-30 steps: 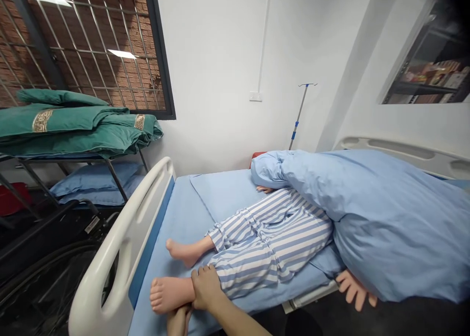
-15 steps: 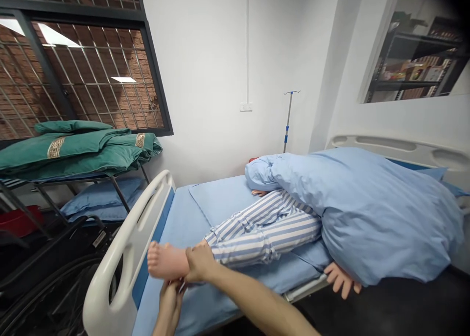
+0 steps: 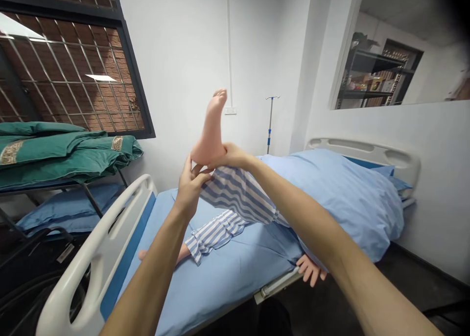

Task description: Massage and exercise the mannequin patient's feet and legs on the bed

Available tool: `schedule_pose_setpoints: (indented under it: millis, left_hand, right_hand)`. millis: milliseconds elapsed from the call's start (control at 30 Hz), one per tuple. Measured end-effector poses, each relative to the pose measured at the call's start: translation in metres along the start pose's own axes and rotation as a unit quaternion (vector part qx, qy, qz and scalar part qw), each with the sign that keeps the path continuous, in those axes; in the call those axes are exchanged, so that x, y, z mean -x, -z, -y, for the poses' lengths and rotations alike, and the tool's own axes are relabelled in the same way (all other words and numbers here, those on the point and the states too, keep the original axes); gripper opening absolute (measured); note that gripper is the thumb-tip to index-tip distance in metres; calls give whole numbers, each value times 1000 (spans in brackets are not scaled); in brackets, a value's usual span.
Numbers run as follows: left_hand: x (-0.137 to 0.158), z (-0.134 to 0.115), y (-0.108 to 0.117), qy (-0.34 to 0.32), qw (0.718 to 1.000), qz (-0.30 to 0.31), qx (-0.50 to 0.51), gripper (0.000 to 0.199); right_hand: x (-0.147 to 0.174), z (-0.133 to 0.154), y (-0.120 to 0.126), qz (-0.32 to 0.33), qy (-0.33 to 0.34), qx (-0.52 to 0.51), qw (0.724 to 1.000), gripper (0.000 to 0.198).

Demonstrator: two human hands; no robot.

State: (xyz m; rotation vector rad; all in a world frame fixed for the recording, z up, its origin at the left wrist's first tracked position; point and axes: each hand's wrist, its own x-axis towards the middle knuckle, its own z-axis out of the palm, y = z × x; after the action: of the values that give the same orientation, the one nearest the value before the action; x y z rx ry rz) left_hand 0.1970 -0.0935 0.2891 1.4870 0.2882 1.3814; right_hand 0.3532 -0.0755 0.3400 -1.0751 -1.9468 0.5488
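Note:
A manikin in blue-and-white striped trousers lies on the bed, one leg lifted well above the sheet. Its bare foot (image 3: 211, 130) points up, toes on top. My right hand (image 3: 233, 156) is closed around the ankle, just above the trouser cuff. Cupped under the heel and lower ankle, my left hand (image 3: 190, 181) grips from below, its fingers partly hidden. The raised striped trouser leg (image 3: 238, 194) slopes down toward the quilt. Beneath it, the other trouser leg (image 3: 215, 235) rests on the mattress, its foot mostly behind my left forearm.
A blue quilt (image 3: 341, 199) covers the manikin's upper body; its hand (image 3: 310, 269) hangs over the bed's near edge. The white footboard (image 3: 99, 238) stands at left, beside a black wheelchair (image 3: 44, 262). Folded green bedding (image 3: 66, 152) and an IV pole (image 3: 270, 123) are farther back.
The gripped leg has risen off the mattress, and the foot has gone from lying near the footboard to pointing upward. Both hands moved up with it. The view has shifted to the right.

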Motion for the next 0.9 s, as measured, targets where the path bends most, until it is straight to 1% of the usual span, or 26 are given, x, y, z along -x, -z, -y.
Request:
schedule_pose_setpoints:
  millis: [67, 133, 200, 267, 333, 400, 467, 533, 600, 667, 733, 800, 900]
  left_hand:
    - [-11, -3, -15, -11, 1000, 10, -12, 72]
    - [-14, -4, -20, -18, 999, 1, -28, 74]
    - [-11, -3, -16, -18, 999, -12, -35, 73]
    - [-2, 1, -3, -13, 999, -33, -38, 69]
    - [11, 10, 17, -8, 996, -75, -45, 64]
    - [29, 22, 43, 9, 990, -131, -47, 58]
    - [52, 37, 73, 50, 983, -173, -29, 57]
    - [78, 57, 104, 94, 973, -211, 0, 55]
    - [107, 80, 136, 151, 952, -265, 26, 47]
    - [137, 106, 166, 210, 922, -319, 57, 38]
    - [167, 133, 193, 262, 893, -352, 99, 30]
    - [195, 161, 216, 311, 868, -361, 137, 22]
    - [229, 199, 239, 394, 823, -369, 176, 15]
  right_hand:
    - [5, 3, 19, -17, 2, 0, 1000, 46]
    - [7, 5, 26, -23, 9, 6, 1000, 43]
    - [5, 7, 18, -12, 14, 10, 1000, 40]
    - [1, 7, -1, 7, 17, 24, 1000, 40]
    - [-4, 4, -31, 11, 21, 64, 998, 41]
    - [-9, -3, -69, 1, 19, 129, 991, 45]
    - [-10, -14, -112, 5, -4, 197, 980, 49]
    - [-8, -30, -158, 35, -43, 244, 968, 51]
    - [-3, -47, -205, 59, -57, 274, 958, 55]
    - [5, -64, -250, 82, -61, 301, 948, 56]
    - [15, -81, -290, 109, -78, 319, 938, 53]
    - [27, -98, -324, 136, -90, 330, 930, 52]
    - [49, -127, -361, 181, -104, 340, 917, 58]
